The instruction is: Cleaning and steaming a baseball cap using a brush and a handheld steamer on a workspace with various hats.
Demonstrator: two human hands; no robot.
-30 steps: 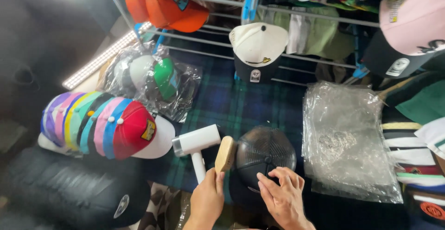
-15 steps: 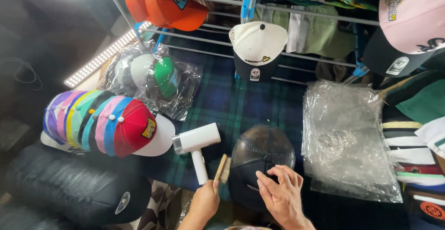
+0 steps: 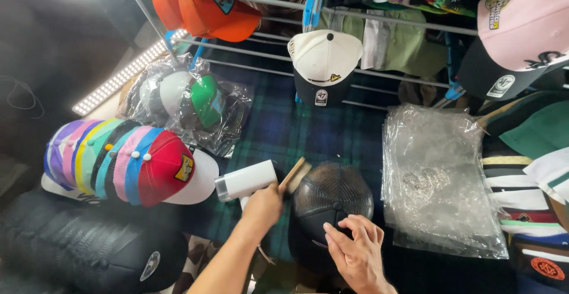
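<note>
Head view looks down on a black mesh cap lying on the dark green plaid cloth, just in front of the person. Left hand is closed around a wooden-backed brush, whose head touches the cap's left edge. Right hand rests on the cap's near side with fingers spread and nothing gripped. A white cylindrical handheld device lies just left of the brush. Farther left sits a row of stacked coloured caps; to the right lies a pile of clear plastic bags
</note>
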